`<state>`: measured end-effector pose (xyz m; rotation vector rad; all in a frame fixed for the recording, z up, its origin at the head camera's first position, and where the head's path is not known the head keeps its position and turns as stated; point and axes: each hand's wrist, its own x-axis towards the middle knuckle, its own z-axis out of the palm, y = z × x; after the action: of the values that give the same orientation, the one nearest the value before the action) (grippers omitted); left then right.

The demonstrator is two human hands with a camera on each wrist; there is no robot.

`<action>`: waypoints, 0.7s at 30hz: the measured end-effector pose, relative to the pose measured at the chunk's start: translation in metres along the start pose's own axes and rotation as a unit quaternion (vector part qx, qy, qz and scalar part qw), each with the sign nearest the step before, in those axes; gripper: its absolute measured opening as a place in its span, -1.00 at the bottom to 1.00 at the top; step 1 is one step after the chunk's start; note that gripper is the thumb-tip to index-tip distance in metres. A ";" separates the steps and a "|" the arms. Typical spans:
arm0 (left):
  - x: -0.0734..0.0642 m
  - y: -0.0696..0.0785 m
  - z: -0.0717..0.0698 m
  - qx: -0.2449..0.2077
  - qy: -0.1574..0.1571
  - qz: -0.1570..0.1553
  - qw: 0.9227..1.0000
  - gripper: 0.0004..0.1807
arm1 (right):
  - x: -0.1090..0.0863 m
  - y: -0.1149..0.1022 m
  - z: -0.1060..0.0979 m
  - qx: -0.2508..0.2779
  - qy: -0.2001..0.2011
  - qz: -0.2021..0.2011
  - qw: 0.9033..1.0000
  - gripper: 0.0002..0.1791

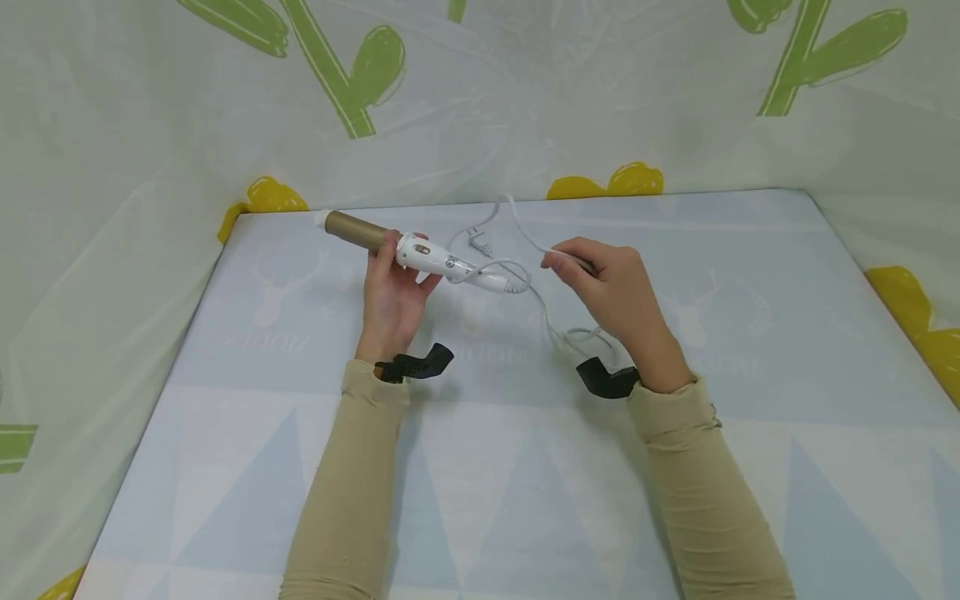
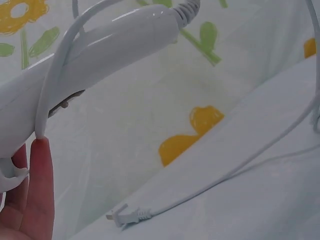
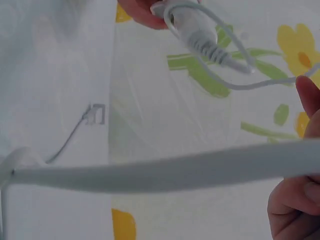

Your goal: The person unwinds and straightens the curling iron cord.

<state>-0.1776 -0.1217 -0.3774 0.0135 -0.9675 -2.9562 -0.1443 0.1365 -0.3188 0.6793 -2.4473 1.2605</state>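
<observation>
My left hand [image 1: 393, 304] holds a white curling iron [image 1: 429, 256] with a gold barrel, fingers around it where barrel and handle meet. The iron is tilted, its barrel tip up to the left and its cord end to the right. A white cord [image 1: 517, 218] crosses the handle in a loop, also seen over the handle [image 2: 120, 47] in the left wrist view. My right hand [image 1: 618, 287] pinches the cord to the right of the iron. In the left wrist view, the plug [image 2: 129, 216] lies on the table at the cord's far end.
A table [image 1: 480, 483] with a blue and white patterned cover spreads beneath both hands. More of the cord [image 1: 588, 333] lies coiled near the right wrist. Pale sheeting [image 1: 480, 100] with green and yellow plant prints rises behind the table's back edge and at its sides.
</observation>
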 end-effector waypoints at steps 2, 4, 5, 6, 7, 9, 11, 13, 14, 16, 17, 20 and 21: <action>0.000 -0.001 0.000 0.000 -0.004 -0.002 1.000 -0.66 | 0.000 0.007 -0.002 0.000 0.007 0.033 0.999 -0.76; 0.000 -0.001 0.000 0.002 -0.004 -0.005 1.000 -0.67 | 0.000 0.013 -0.003 0.002 0.005 0.068 0.998 -0.71; 0.000 -0.001 0.001 0.003 -0.004 -0.006 1.000 -0.68 | 0.001 0.016 -0.002 0.005 0.004 0.082 0.997 -0.69; 0.000 -0.002 0.001 0.004 -0.004 -0.008 1.000 -0.68 | 0.001 0.019 -0.001 0.010 0.002 0.095 0.995 -0.67; 0.000 -0.002 0.001 0.005 -0.002 -0.009 1.000 -0.68 | 0.001 0.022 0.000 0.014 0.001 0.102 0.995 -0.65; -0.001 -0.002 0.001 0.007 0.001 -0.012 1.000 -0.67 | 0.001 0.027 0.002 0.019 0.006 0.111 0.994 -0.62; -0.001 -0.002 0.001 0.009 -0.002 -0.015 1.000 -0.66 | 0.002 0.031 0.004 0.012 0.018 0.115 0.993 -0.60; -0.001 -0.002 0.001 0.016 -0.005 -0.017 1.000 -0.65 | 0.002 0.035 0.005 -0.001 0.036 0.125 0.992 -0.59; -0.001 -0.003 0.001 0.019 -0.008 -0.018 1.000 -0.65 | 0.002 0.037 0.005 -0.010 0.043 0.133 0.990 -0.59; -0.001 -0.003 0.001 0.026 -0.016 -0.022 0.999 -0.65 | 0.001 0.040 0.005 -0.025 0.054 0.151 0.987 -0.58; -0.001 -0.004 0.001 0.028 -0.020 -0.024 0.999 -0.66 | 0.001 0.042 0.005 -0.029 0.056 0.159 0.985 -0.59; -0.002 -0.005 0.002 0.024 -0.032 -0.029 0.999 -0.66 | 0.000 0.048 0.006 -0.045 0.043 0.187 0.980 -0.60; -0.002 -0.005 0.003 0.023 -0.036 -0.030 0.999 -0.66 | -0.001 0.050 0.007 -0.050 0.035 0.194 0.979 -0.61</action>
<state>-0.1759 -0.1161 -0.3783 -0.0649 -1.0613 -3.0084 -0.1707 0.1562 -0.3569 0.1285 -2.6453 1.2534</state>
